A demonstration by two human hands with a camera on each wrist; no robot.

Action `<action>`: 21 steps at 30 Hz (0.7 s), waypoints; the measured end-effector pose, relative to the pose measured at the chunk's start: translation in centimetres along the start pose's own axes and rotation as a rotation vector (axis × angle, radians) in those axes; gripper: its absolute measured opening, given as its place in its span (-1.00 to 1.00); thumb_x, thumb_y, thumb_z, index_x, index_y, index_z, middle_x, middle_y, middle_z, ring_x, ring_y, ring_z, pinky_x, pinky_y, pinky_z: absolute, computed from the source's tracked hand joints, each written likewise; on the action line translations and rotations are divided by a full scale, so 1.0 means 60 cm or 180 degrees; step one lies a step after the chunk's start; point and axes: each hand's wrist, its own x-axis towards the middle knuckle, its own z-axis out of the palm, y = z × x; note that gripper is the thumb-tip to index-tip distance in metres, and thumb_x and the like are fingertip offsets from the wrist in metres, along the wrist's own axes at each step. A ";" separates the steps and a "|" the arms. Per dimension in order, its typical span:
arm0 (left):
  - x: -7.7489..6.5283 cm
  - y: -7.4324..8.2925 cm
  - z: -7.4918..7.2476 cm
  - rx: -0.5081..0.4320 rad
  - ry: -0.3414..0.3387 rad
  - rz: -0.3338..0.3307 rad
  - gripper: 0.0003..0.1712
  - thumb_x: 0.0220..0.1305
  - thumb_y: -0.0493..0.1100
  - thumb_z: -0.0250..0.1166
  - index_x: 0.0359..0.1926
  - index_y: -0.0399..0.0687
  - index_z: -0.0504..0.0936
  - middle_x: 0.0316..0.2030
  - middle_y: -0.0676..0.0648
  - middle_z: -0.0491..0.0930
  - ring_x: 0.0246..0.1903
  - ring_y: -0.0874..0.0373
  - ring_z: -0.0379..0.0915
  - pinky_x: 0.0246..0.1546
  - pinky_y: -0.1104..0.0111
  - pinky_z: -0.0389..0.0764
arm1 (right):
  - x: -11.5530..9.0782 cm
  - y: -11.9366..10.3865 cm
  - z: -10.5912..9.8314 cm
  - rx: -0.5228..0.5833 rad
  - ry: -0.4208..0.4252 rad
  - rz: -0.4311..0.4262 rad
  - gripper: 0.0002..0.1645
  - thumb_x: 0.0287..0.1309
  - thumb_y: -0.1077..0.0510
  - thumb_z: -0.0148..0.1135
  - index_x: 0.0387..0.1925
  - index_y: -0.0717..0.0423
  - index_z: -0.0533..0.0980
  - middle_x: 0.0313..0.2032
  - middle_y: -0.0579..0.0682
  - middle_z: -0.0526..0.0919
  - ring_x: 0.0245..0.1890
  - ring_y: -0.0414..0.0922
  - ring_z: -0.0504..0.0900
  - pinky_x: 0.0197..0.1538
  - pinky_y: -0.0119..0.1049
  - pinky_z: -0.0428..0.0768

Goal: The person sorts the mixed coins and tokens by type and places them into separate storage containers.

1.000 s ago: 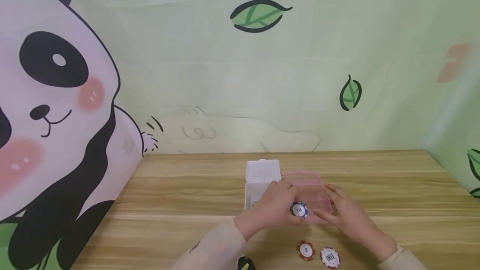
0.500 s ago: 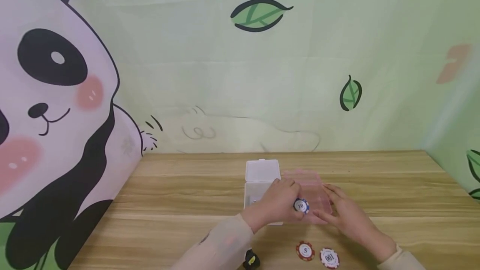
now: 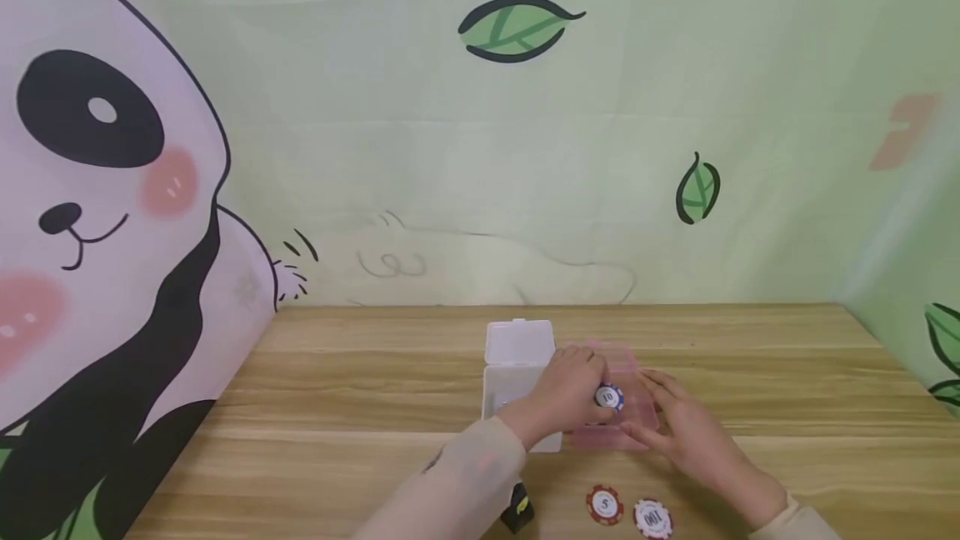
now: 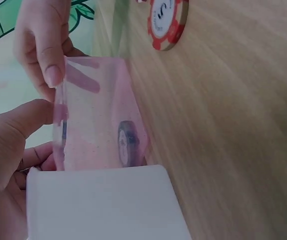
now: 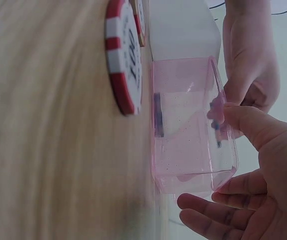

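Observation:
In the head view my left hand (image 3: 573, 386) pinches a blue-edged poker chip (image 3: 610, 397) marked 10, low over the open pink see-through plastic box (image 3: 637, 437). Through the box wall, a dark-edged poker chip (image 4: 128, 143) shows near the bottom in the left wrist view. My right hand (image 3: 697, 432) steadies the pink box from its right side, the thumb (image 5: 248, 120) at the near corner of the rim and the fingers (image 5: 243, 185) round the far one. Closer to me lie a red-edged chip (image 3: 604, 505) marked 5 and a red-and-white chip (image 3: 653, 518) marked 100.
An open white plastic box (image 3: 551, 442) stands right beside the pink one on the left, its lid (image 3: 519, 342) folded back; my left hand partly hides it. A small black object (image 3: 517, 508) with a yellow mark sits by my left sleeve. Behind the wooden table (image 3: 375, 390) hangs a printed cloth.
The left hand has moved to the right and a little away from me, taking the blue chip further over the pink box. The right hand stays at the box's side.

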 end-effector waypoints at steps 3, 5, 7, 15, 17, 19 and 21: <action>0.007 0.001 0.006 0.0051 -0.0021 0.0035 -0.57 -0.01 0.17 0.45 -0.27 0.03 0.54 -0.29 0.13 0.51 -0.18 0.27 0.38 0.03 0.43 0.37 | 0.000 0.000 0.001 0.0051 0.0018 -0.0008 -0.10 0.07 -0.15 0.34 0.23 0.43 0.34 0.24 0.38 0.39 -0.30 -0.09 0.63 -0.12 -0.06 0.66; 0.011 0.003 0.011 0.0129 -0.0018 0.0077 -0.58 -0.01 0.18 0.45 -0.27 0.04 0.56 -0.29 0.14 0.53 -0.18 0.28 0.40 -0.01 0.43 0.38 | 0.000 -0.001 0.001 0.0082 0.0024 -0.0005 -0.10 0.07 -0.14 0.35 0.23 0.43 0.34 0.24 0.38 0.39 -0.22 0.02 0.65 -0.08 -0.01 0.65; 0.015 0.004 0.014 0.0209 -0.0027 0.0106 -0.59 -0.02 0.19 0.45 -0.27 0.07 0.57 -0.28 0.16 0.55 -0.14 0.29 0.42 0.00 0.43 0.41 | -0.001 0.000 0.001 0.0098 0.0018 -0.0010 -0.10 0.07 -0.14 0.35 0.22 0.44 0.34 0.24 0.38 0.38 -0.18 0.06 0.66 -0.06 0.01 0.65; 0.021 0.007 0.020 0.0095 -0.0104 0.0188 -0.66 0.02 0.08 0.46 -0.25 0.07 0.58 -0.26 0.15 0.56 -0.10 0.27 0.44 0.05 0.44 0.44 | 0.000 0.001 0.005 0.0108 0.0028 -0.0026 -0.12 0.07 -0.13 0.35 0.22 0.43 0.34 0.24 0.37 0.39 0.00 0.22 0.60 0.07 0.09 0.58; 0.021 0.007 0.020 0.0088 -0.0110 0.0202 -0.65 0.06 0.07 0.44 -0.20 0.05 0.58 -0.23 0.14 0.58 -0.08 0.26 0.44 0.09 0.44 0.43 | 0.000 0.001 0.005 0.0106 0.0024 -0.0012 -0.12 0.08 -0.12 0.35 0.23 0.42 0.35 0.25 0.37 0.39 -0.01 0.20 0.61 0.06 0.09 0.58; 0.020 0.007 0.019 0.0104 -0.0098 0.0206 -0.62 0.07 0.09 0.43 -0.16 0.05 0.57 -0.21 0.13 0.59 -0.05 0.25 0.45 0.10 0.42 0.43 | 0.000 0.001 0.004 0.0097 0.0010 0.0007 -0.13 0.08 -0.12 0.34 0.23 0.42 0.35 0.25 0.37 0.39 -0.03 0.17 0.62 0.05 0.07 0.59; 0.019 0.007 0.018 0.0109 -0.0084 0.0206 -0.61 0.07 0.09 0.43 -0.14 0.05 0.57 -0.19 0.13 0.60 -0.02 0.24 0.46 0.11 0.41 0.43 | -0.001 0.001 0.003 0.0099 0.0001 0.0019 -0.13 0.08 -0.12 0.35 0.23 0.42 0.35 0.25 0.37 0.38 -0.05 0.15 0.63 0.04 0.06 0.60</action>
